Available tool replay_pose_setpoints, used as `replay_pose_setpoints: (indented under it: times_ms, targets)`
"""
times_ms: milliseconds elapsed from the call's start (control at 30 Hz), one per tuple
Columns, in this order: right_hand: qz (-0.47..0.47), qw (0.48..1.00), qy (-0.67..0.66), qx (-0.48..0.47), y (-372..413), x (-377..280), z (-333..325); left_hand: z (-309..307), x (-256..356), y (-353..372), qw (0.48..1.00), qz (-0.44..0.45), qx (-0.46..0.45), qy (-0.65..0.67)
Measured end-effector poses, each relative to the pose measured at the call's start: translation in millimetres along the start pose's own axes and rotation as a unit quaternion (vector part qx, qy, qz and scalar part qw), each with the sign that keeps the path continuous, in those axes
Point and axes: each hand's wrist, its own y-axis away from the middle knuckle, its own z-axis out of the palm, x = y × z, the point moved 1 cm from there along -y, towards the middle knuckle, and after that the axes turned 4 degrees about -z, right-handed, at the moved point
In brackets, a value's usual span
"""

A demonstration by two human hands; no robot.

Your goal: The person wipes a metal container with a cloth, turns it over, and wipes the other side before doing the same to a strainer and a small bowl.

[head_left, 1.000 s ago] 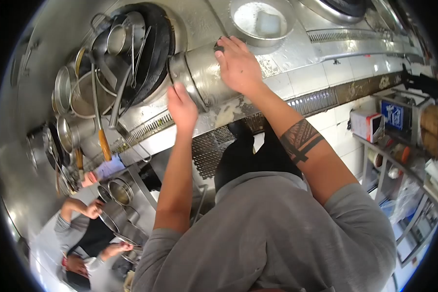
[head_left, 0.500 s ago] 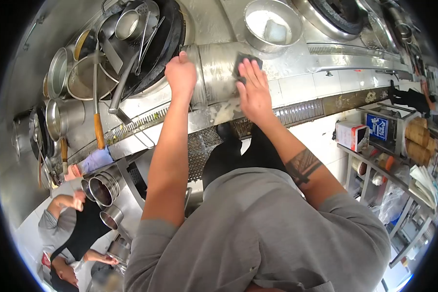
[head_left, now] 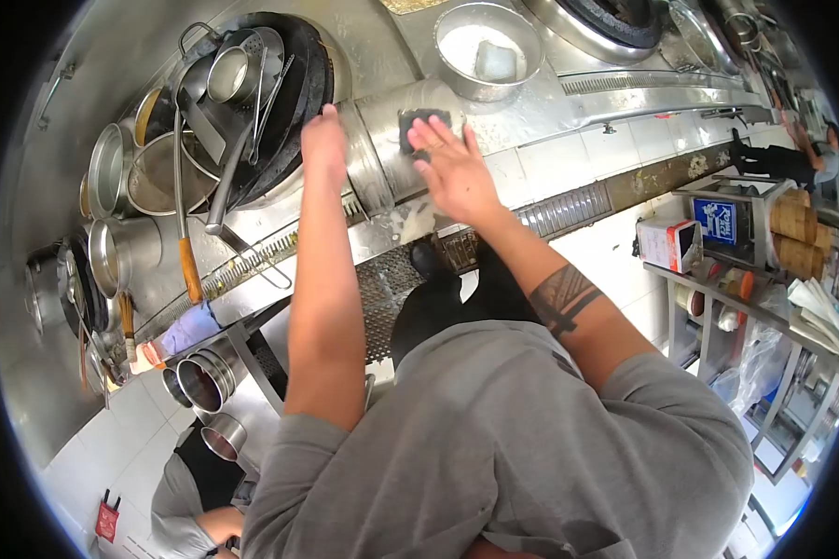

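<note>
A large metal cylinder, like a stockpot on its side, lies across the steel counter in front of me. My left hand is closed at its left end, the fingers wrapped over the edge and partly hidden. On the cylinder's upper side lies a dark scouring pad. My right hand presses on this pad with fingers stretched out and spread. Just beyond is a round metal basin with whitish suds and a pale block inside.
At left a black wok bears a small pot, ladles and tongs. Strainers and bowls crowd the left wall. A shelf stands at right. A co-worker's sleeve shows lower left; another person is far right.
My right hand and the scouring pad have moved left along the cylinder. With the view shifting, the counter things appear further left. The co-worker at lower left has moved down, mostly out of view.
</note>
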Motion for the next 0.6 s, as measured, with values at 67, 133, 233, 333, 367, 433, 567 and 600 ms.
replay_pose_setpoints:
  times_ms: [67, 133, 233, 333, 367, 433, 567, 600]
  targets:
    - [0.018, 1.000, -0.006, 0.022, -21.8, 14.6, 3.9, -5.0, -17.1, 55.2, 0.977, 0.181, 0.036, -0.103]
    - [0.045, 0.997, 0.010, 0.056, -53.1, 29.3, 10.9, 6.8, -39.6, 95.4, 0.950, 0.266, 0.079, -0.144]
    - [0.094, 0.990, 0.091, -0.046, -90.1, 6.8, 24.7, 7.6, -46.7, 103.8, 0.957, 0.201, 0.127, -0.168]
    - [0.012, 1.000, 0.010, -0.021, -52.8, -18.4, 23.2, 0.4, -2.7, 67.3, 0.962, 0.166, 0.105, -0.189]
    - [-0.032, 0.996, -0.081, 0.023, -37.2, -20.9, 22.1, 0.9, 1.1, 59.0, 0.962, 0.165, 0.108, -0.189]
    - [-0.030, 0.998, -0.054, 0.001, -18.4, 4.9, 7.5, 0.9, 4.3, 41.1, 0.978, 0.101, 0.098, -0.155]
    - [0.011, 0.999, 0.001, 0.052, -70.7, 34.8, 7.2, 14.8, 21.9, 26.7, 0.988, 0.039, 0.104, -0.105]
    - [0.019, 1.000, 0.015, -0.011, -84.5, 26.2, 3.3, 13.8, 12.4, 13.8, 0.988, 0.045, 0.111, -0.101]
